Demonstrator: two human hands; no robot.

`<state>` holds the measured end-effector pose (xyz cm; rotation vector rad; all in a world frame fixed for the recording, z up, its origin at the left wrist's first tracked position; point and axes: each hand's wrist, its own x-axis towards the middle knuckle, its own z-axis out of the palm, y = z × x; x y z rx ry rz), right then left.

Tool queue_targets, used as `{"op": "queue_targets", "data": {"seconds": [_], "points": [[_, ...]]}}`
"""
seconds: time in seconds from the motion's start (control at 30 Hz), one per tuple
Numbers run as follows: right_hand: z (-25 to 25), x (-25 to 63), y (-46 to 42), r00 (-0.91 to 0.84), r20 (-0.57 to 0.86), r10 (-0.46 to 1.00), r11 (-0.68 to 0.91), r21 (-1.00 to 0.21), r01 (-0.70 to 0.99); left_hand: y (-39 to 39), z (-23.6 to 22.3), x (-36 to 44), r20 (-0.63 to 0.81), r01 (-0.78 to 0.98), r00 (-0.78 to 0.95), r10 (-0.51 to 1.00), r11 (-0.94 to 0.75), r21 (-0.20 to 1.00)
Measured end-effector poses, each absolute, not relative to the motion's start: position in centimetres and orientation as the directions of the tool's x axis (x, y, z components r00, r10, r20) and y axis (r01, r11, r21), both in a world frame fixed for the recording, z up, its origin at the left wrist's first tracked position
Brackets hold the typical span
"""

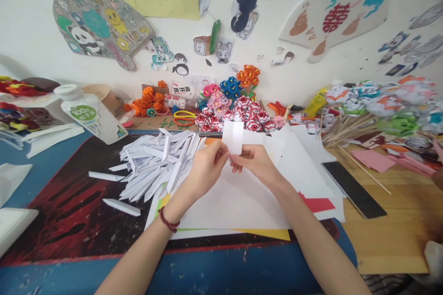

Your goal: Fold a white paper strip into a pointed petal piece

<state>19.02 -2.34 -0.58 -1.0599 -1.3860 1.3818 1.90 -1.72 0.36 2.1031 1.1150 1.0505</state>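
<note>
Between my two hands a small strip of white paper (pixel 234 134) stands up, with a crease running down it. My left hand (pixel 209 166) pinches its lower left corner; a dark red bracelet circles that wrist. At the lower right side, the fingers of my right hand (pixel 254 160) close on the same paper. Below both hands lie large white sheets (pixel 231 203), with yellow and green edges showing beneath. Left of my left hand is a heap of folded white paper strips (pixel 155 161). Some fingertips are hidden behind the paper.
A white bottle (pixel 92 115) stands at the left. Red-and-white paper flowers (pixel 247 115) line the back by the wall. On the right are a black phone (pixel 353 189), a thin wooden stick (pixel 365 170) and pink paper (pixel 373 160).
</note>
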Motion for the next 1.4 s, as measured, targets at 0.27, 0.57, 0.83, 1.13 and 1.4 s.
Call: {"op": "queue_targets", "data": {"seconds": [0.27, 0.57, 0.83, 1.13, 1.4], "points": [[-0.5, 18.8, -2.6, -0.191, 0.057, 0.980, 0.056, -0.998, -0.012, -1.3, -0.1, 1.9, 0.290, 0.215, 0.275, 0.917, -0.353, 0.911], [-0.2, 19.0, -2.5, -0.177, 0.081, 0.981, 0.077, -0.997, -0.033, -0.8, -0.2, 1.5, 0.108, 0.128, 0.380, 0.919, -0.168, 0.977], [0.0, 19.1, -2.7, -0.184, 0.105, 0.977, 0.104, -0.994, -0.016, -1.0, 0.1, 1.7, 0.148, 0.099, 0.340, 0.929, -0.191, 0.977], [0.0, 19.1, -2.7, -0.172, 0.110, 0.979, 0.106, -0.994, -0.029, -1.6, 0.4, 2.1, 0.178, 0.121, 0.288, 0.941, -0.221, 0.968], [0.2, 19.0, -2.7, -0.177, 0.083, 0.981, 0.079, -0.996, -0.029, -2.2, 0.6, 2.5, 0.267, 0.203, 0.223, 0.938, -0.312, 0.928]]}}
